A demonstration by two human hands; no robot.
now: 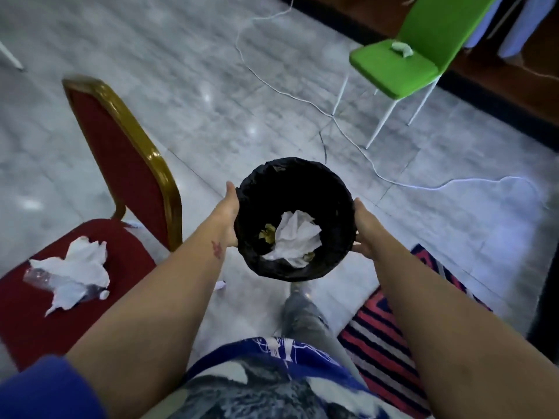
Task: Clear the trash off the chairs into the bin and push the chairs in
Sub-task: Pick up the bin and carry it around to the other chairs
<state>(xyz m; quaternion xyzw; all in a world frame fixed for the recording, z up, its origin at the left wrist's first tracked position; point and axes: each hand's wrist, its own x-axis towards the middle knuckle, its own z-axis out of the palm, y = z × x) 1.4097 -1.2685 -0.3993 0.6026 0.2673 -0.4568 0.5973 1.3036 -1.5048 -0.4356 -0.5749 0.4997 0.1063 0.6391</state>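
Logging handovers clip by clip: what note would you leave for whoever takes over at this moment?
Hands: left hand and right hand hold the bin from opposite sides, above the floor.
Done: crumpled paper lies in the bin.
Left: red chair holds white paper and a plastic bottle; green chair holds a pale wad. Bin both, then push chairs in.

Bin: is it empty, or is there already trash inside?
Partly filled. A crumpled white paper and yellowish scraps lie at the bottom of the black-lined bin, held between left hand and right hand.
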